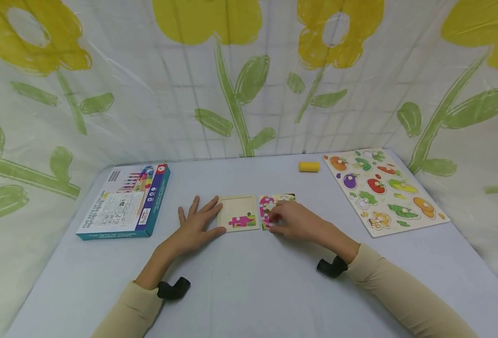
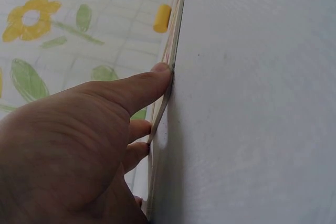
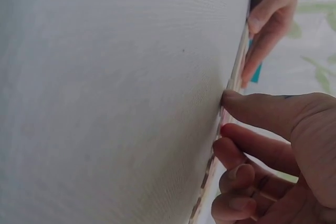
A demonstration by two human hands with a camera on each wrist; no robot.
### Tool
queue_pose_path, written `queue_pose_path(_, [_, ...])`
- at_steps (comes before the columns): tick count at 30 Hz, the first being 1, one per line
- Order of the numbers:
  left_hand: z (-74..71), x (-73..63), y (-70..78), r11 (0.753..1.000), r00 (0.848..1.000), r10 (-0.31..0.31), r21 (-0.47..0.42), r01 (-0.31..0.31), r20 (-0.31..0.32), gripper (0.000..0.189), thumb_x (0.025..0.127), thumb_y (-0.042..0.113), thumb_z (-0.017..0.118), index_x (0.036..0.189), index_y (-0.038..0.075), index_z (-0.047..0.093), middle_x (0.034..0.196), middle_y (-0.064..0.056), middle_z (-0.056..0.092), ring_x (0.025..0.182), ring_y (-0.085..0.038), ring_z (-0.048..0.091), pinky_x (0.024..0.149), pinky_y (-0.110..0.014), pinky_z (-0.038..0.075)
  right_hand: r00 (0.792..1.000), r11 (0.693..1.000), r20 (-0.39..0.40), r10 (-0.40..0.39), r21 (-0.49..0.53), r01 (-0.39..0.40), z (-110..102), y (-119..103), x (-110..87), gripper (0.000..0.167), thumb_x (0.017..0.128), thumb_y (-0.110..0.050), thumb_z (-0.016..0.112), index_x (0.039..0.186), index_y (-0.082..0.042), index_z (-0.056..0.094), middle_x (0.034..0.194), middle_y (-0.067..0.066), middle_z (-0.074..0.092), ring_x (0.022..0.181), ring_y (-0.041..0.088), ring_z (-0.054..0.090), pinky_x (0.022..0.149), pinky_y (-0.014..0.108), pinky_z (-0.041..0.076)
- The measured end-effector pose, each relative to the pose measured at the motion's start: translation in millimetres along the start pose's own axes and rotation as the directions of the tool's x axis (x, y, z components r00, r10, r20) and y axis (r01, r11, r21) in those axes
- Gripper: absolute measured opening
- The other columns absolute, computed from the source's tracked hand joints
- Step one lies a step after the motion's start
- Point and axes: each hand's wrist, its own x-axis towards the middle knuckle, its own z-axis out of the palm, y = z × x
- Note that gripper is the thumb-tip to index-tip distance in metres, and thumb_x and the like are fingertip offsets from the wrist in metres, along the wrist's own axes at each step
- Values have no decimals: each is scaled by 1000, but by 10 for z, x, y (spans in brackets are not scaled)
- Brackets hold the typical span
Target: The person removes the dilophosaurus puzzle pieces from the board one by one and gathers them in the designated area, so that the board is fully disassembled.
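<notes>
A shallow square wooden puzzle tray point(image 1: 237, 205) lies on the table, with joined pink and green puzzle pieces point(image 1: 243, 220) in its lower right part. My left hand point(image 1: 195, 229) is spread flat, its thumb and fingertips touching the tray's left edge. Just right of the tray lies a patch of pink, green and dark puzzle pieces point(image 1: 267, 201), partly hidden by my right hand point(image 1: 298, 221). At that patch's lower left, the right thumb and index finger pinch a puzzle piece point(image 3: 226, 115), of which only a thin pink edge shows in the right wrist view.
At the left lies a flat teal and white box point(image 1: 120, 202). A yellow cylinder point(image 1: 309, 166) is near the table's back edge. On the right, a wooden vegetable peg puzzle board point(image 1: 384, 190) lies at a slant. A flower-printed curtain point(image 1: 147, 94) hangs behind the table.
</notes>
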Motion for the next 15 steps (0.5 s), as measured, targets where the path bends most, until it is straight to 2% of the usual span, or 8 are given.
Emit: queue_pose_path(15, [-4,-3,6,1000,1000,-1,8,1,4,75,100,38,72,162,8,43,178,-12,24,163,-55,-9,114,-84,-22,998,998,-26,-52,17,52,-31,-3,-3,22,93,-23,83,112,-12,78,102,-2,72,92,12,62,83,28,57])
